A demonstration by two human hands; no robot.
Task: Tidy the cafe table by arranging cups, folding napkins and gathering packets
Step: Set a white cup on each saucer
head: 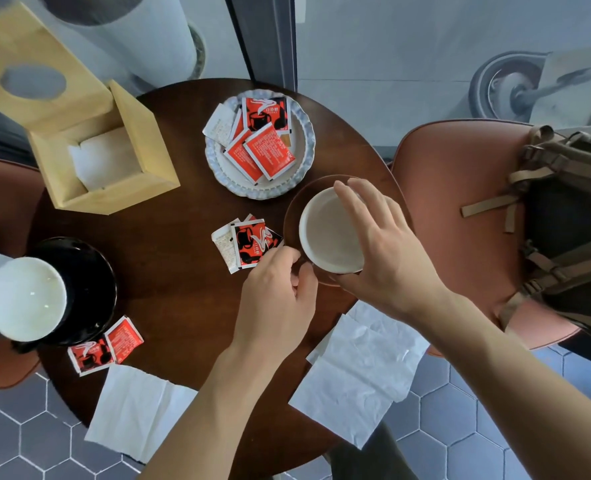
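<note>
A white cup [325, 233] stands on a brown saucer [292, 216] at the right of the round wooden table [169, 271]. My right hand [384, 247] grips the cup's rim from the right and above. My left hand [280, 289] pinches the cup's handle at its lower left. A second white cup [24, 297] sits on a black saucer [93, 285] at the left edge. Red sugar packets lie in a white plate [304, 147]; more packets [245, 244] lie beside the brown saucer, and two packets [103, 346] by the black saucer. Two unfolded napkins [363, 372] [135, 410] hang over the near edge.
A wooden napkin box [114, 199] with white napkins inside stands at the back left, its lid [34, 64] raised behind it. A backpack [571, 230] rests on the red chair [460, 202] to the right. Another red chair [7, 202] is at the left.
</note>
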